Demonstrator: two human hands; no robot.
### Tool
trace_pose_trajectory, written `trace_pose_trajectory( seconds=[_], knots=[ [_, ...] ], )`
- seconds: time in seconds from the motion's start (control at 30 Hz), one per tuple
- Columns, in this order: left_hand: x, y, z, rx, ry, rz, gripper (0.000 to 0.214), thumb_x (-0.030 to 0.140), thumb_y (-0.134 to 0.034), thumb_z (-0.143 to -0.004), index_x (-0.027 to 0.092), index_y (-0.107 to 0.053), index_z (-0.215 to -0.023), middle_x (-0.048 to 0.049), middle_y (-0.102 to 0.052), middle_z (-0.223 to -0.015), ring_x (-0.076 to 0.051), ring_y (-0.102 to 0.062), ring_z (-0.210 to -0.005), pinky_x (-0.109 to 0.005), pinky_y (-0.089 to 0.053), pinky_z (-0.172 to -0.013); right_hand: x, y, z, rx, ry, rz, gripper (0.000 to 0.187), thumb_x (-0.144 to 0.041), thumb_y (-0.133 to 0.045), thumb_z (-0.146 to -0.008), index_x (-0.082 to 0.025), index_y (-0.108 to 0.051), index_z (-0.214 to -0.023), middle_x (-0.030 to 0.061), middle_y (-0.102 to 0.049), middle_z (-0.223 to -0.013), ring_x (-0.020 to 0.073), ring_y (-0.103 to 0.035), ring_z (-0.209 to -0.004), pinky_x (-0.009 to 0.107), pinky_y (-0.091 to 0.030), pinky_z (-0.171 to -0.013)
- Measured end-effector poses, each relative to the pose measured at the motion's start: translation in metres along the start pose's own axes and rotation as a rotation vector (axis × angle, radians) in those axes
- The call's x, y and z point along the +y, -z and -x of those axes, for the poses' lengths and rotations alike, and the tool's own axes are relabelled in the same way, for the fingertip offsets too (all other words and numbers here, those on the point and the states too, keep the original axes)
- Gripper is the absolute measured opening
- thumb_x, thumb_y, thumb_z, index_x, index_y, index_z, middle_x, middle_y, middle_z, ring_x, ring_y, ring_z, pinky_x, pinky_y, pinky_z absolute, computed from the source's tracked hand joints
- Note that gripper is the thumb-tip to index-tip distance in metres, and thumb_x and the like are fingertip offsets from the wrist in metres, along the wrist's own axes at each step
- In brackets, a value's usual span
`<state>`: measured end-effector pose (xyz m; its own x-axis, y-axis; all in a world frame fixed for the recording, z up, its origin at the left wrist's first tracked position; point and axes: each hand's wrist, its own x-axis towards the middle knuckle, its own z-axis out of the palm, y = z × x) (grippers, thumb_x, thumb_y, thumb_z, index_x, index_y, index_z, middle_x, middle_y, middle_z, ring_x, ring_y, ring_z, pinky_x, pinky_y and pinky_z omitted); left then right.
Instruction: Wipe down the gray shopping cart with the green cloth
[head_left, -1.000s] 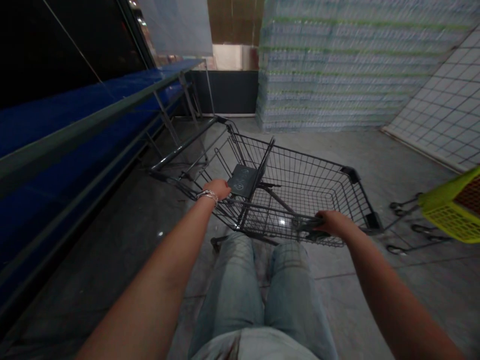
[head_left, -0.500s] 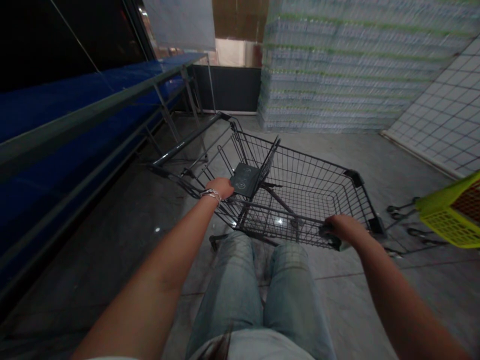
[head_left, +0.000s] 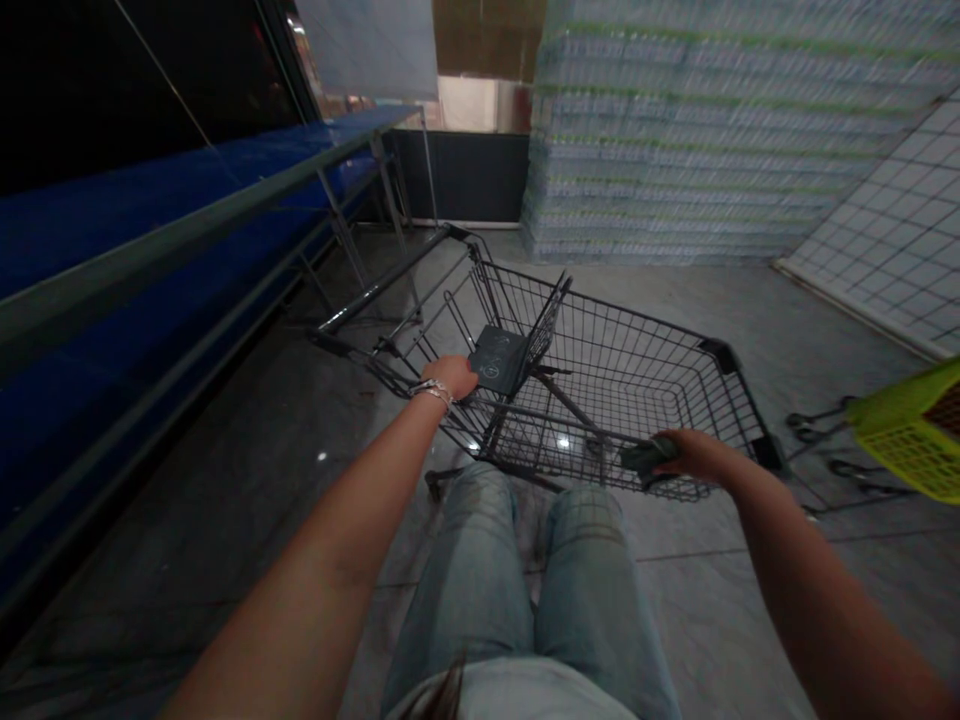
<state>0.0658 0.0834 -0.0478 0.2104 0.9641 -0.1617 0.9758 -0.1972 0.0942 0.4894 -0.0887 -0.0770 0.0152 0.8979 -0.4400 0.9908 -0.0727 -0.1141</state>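
A dark wire shopping cart (head_left: 615,340) stands sideways in front of my legs, its handle to the left. My left hand (head_left: 450,378) is closed around the near side rim, beside the black child-seat flap (head_left: 496,358) with pale markings on it. A crumpled dark greenish cloth (head_left: 646,458) is bunched in my right hand (head_left: 686,455), pressed on the same near rim towards the front of the cart. My right fingertips are partly hidden by the cloth. The cart's basket shows only its bare wire grid.
At the left runs a long metal-framed rack (head_left: 225,215) with blue shelves. Tall stacks of wrapped bottles (head_left: 675,150) rise behind the cart. On the right are a yellow basket cart (head_left: 911,425) and a white panel with a dark wire grid (head_left: 892,220).
My right hand and the cloth have slid a little left along the near rim relative to the cart. My left hand keeps its place on the rim. The view has shifted slightly.
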Motion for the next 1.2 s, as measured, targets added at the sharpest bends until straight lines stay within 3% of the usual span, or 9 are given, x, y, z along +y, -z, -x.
trace_pose_trajectory(
  seconds=[0.1,0.2,0.3,0.57,0.77,0.9,1.0,1.1,1.2],
  knots=[
    [0.003,0.001,0.002,-0.003,0.001,0.001,0.039,0.040,-0.049,-0.083,0.022,-0.076,-0.106,-0.0128,-0.074,-0.114,-0.029,-0.068,-0.106,-0.035,-0.054,-0.087,0.022,0.002,0.004,-0.078,-0.014,-0.007,0.022,-0.025,-0.075,-0.070,-0.020,-0.074,-0.091,0.0068,-0.076,-0.085,0.0231,-0.070,-0.084,0.027,-0.046,-0.069],
    [0.005,0.001,0.002,-0.014,0.004,0.010,0.040,0.040,-0.050,-0.084,0.022,-0.076,-0.108,-0.0137,-0.073,-0.116,-0.029,-0.068,-0.107,-0.035,-0.053,-0.087,0.014,0.004,0.003,-0.082,-0.092,0.078,0.020,-0.021,-0.075,-0.068,-0.020,-0.075,-0.088,0.0084,-0.076,-0.086,0.0243,-0.070,-0.085,0.028,-0.046,-0.068],
    [0.006,0.000,0.000,-0.013,0.002,0.023,0.039,0.041,-0.052,-0.084,0.021,-0.076,-0.109,-0.0142,-0.072,-0.116,-0.030,-0.067,-0.108,-0.035,-0.053,-0.087,-0.023,0.007,-0.003,0.004,-0.109,0.188,0.016,-0.025,-0.070,-0.074,-0.022,-0.076,-0.089,0.0093,-0.076,-0.089,0.0264,-0.071,-0.090,0.029,-0.047,-0.072],
    [0.006,-0.001,0.000,-0.022,0.011,0.033,0.041,0.043,-0.053,-0.084,0.021,-0.074,-0.111,-0.0147,-0.071,-0.120,-0.030,-0.066,-0.111,-0.036,-0.052,-0.089,-0.153,0.021,-0.032,0.143,0.240,0.070,0.039,-0.030,-0.068,-0.084,-0.024,-0.070,-0.123,0.0072,-0.076,-0.105,0.0242,-0.069,-0.103,0.029,-0.048,-0.086],
    [0.005,0.003,-0.001,-0.020,0.011,0.018,0.040,0.040,-0.053,-0.082,0.020,-0.075,-0.109,-0.0144,-0.072,-0.118,-0.029,-0.067,-0.109,-0.034,-0.052,-0.088,-0.187,0.023,-0.045,0.184,0.277,0.053,0.051,-0.019,-0.069,-0.082,-0.021,-0.063,-0.132,0.0083,-0.074,-0.110,0.0235,-0.067,-0.109,0.029,-0.048,-0.092],
    [0.004,0.004,-0.002,-0.016,0.020,0.010,0.040,0.041,-0.051,-0.083,0.021,-0.075,-0.108,-0.0132,-0.072,-0.117,-0.027,-0.067,-0.108,-0.032,-0.052,-0.087,-0.178,0.021,-0.039,0.181,0.250,0.067,0.049,-0.030,-0.073,-0.080,-0.023,-0.064,-0.128,0.0089,-0.074,-0.111,0.0251,-0.067,-0.107,0.031,-0.049,-0.089],
    [0.004,0.005,0.000,-0.012,0.013,0.015,0.041,0.043,-0.047,-0.086,0.021,-0.076,-0.106,-0.0126,-0.073,-0.115,-0.027,-0.067,-0.108,-0.031,-0.052,-0.087,-0.147,0.017,-0.029,0.125,0.155,0.156,0.039,-0.031,-0.073,-0.079,-0.022,-0.069,-0.116,0.0108,-0.074,-0.105,0.0267,-0.068,-0.102,0.031,-0.050,-0.081],
    [0.003,0.006,0.001,-0.005,0.002,0.018,0.041,0.043,-0.046,-0.086,0.022,-0.076,-0.104,-0.0128,-0.074,-0.113,-0.027,-0.068,-0.106,-0.032,-0.053,-0.087,-0.082,0.007,-0.014,0.069,0.025,0.194,0.028,-0.029,-0.070,-0.079,-0.022,-0.072,-0.106,0.0112,-0.074,-0.102,0.0272,-0.069,-0.099,0.030,-0.049,-0.075],
    [0.002,0.005,0.001,0.009,-0.004,0.008,0.040,0.042,-0.047,-0.085,0.022,-0.076,-0.102,-0.0128,-0.074,-0.113,-0.027,-0.068,-0.105,-0.032,-0.053,-0.085,0.007,-0.007,0.007,0.058,-0.121,0.183,0.022,-0.029,-0.068,-0.080,-0.021,-0.072,-0.100,0.0133,-0.074,-0.099,0.0292,-0.069,-0.097,0.032,-0.049,-0.073]
  ],
)
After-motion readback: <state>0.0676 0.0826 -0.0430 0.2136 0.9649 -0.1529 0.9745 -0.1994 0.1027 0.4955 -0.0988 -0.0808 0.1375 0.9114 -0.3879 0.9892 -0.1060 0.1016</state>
